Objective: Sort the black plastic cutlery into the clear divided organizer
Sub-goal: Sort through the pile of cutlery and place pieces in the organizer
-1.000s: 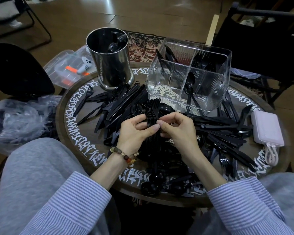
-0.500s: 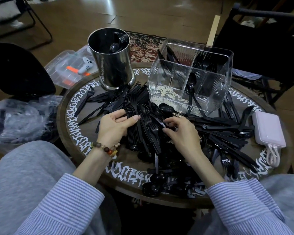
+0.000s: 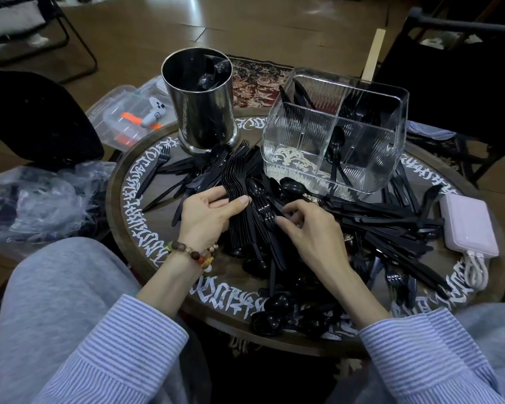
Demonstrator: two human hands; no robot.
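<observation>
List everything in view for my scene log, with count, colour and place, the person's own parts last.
Round wooden table: one, brown with white lettering, centre.
Loose plastic cutlery pile: too many to count, black, across the table.
Nested stack of plastic forks: one stack, black, in the left grip.
Clear ribbed divided organizer: one, far right of table; some cutlery inside.
Steel cylinder holder: one, silver, far left of table.
Pale pink power bank: one, right edge, white cable attached.
Clear lidded plastic box: one, beyond the table's left.
Crumpled plastic bags: clear, left.
Left hand: holds the fork stack; beaded bracelet.
Right hand: fingers curled in the pile.
</observation>
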